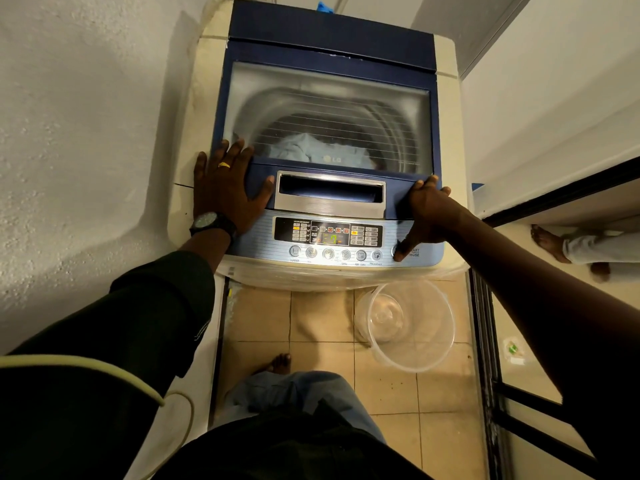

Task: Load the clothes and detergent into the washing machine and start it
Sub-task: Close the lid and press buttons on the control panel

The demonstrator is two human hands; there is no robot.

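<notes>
Head view: a top-loading washing machine stands against the far wall, its blue lid down. Through the lid's window, pale blue clothes lie at the bottom of the drum. The left hand lies flat on the lid's near left corner, fingers spread and straight, with a ring on one finger and a wristwatch on the wrist. The right hand points its forefinger down onto the start/pause button at the right end of the lit control panel, thumb against the lid's near right edge, holding nothing. A clear plastic basin sits on the tiled floor just near of the machine
</notes>
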